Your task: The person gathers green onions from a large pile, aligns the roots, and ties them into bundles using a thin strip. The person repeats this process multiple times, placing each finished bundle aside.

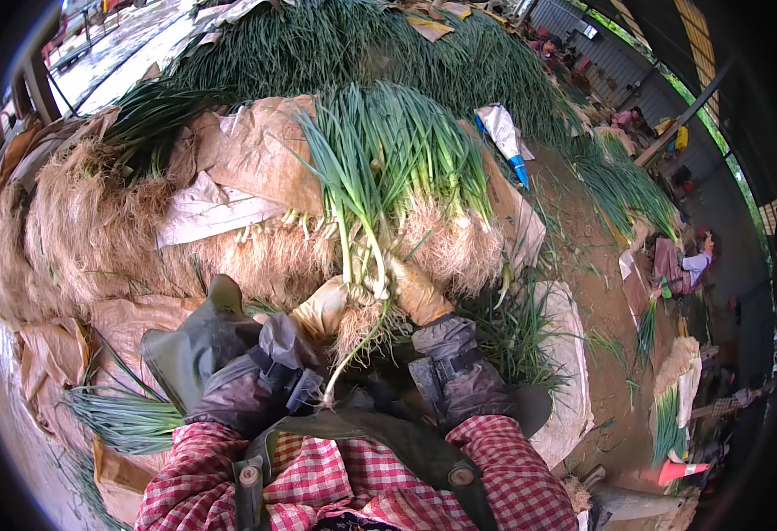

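Observation:
Both my hands wear soiled yellowish gloves and meet in front of my chest. My left hand closes round the white lower stems of a few green onions, from the left side. From the right, my right hand is closed against the same stems, its fingertips partly hidden. Tangled roots hang below the hands. One thin stalk slants down toward me, its root end near my apron. Just beyond, a loose bunch of green onions lies on brown sacking, its roots toward me.
A long heap of rooted onions spreads left, partly under brown sacking. More green tops pile up behind. A white and blue packet lies to the right. Another bundle rests at left. Another person sits far right.

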Motion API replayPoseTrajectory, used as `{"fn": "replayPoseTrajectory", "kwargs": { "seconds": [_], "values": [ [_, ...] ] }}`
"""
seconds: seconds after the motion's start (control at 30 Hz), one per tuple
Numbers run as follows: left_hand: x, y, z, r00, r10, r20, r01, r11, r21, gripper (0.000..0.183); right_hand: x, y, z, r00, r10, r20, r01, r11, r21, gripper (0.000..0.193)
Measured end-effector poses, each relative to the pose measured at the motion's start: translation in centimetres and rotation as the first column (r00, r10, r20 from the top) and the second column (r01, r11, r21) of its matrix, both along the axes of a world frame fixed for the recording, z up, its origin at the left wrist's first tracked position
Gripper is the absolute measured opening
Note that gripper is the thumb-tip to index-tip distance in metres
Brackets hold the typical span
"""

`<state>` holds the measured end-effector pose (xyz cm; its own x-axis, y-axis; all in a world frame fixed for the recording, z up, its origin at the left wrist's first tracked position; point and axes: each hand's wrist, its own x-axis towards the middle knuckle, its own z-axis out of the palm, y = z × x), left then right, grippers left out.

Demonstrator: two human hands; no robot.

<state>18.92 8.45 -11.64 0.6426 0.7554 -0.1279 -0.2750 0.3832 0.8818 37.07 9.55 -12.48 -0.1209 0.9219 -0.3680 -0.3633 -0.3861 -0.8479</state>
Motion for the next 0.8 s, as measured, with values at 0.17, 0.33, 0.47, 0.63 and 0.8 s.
{"fn": "replayPoseTrajectory", "kwargs": {
  "seconds": [0.17, 0.33, 0.47, 0.63, 0.8],
  "values": [
    [-0.7, -1.0, 1.7, 0.995, -0.018, -0.097, 0.023, 0.999, 0.044, 0.016, 0.2, -0.5, 0.7, 0.994, -0.042, -0.097, 0.059, 0.981, 0.186, 0.018],
    [-0.8, 0.0, -0.3, 0.998, 0.052, -0.024, -0.054, 0.994, -0.098, 0.013, 9.6, -6.9, 6.1, 0.622, -0.783, -0.009, 0.619, 0.484, 0.619, 0.017],
    [-0.2, 0.4, -2.4, 0.989, 0.115, -0.091, -0.122, 0.99, -0.068, 0.022, 15.0, -13.3, 7.7, 0.15, -0.345, 0.927, 0.46, 0.854, 0.244, 0.039],
    [1.1, -0.3, -3.1, 0.965, 0.157, -0.208, -0.157, 0.987, 0.015, 0.029, 7.6, -10.7, 6.2, 0.054, -0.075, 0.996, -0.109, 0.991, 0.08, 0.04],
    [0.5, -0.1, -3.1, 0.921, 0.219, -0.322, -0.115, 0.943, 0.313, 0.028, -2.2, -1.2, 2.8, 0.727, 0.16, 0.668, -0.411, 0.88, 0.237, 0.048]
  ]
}}
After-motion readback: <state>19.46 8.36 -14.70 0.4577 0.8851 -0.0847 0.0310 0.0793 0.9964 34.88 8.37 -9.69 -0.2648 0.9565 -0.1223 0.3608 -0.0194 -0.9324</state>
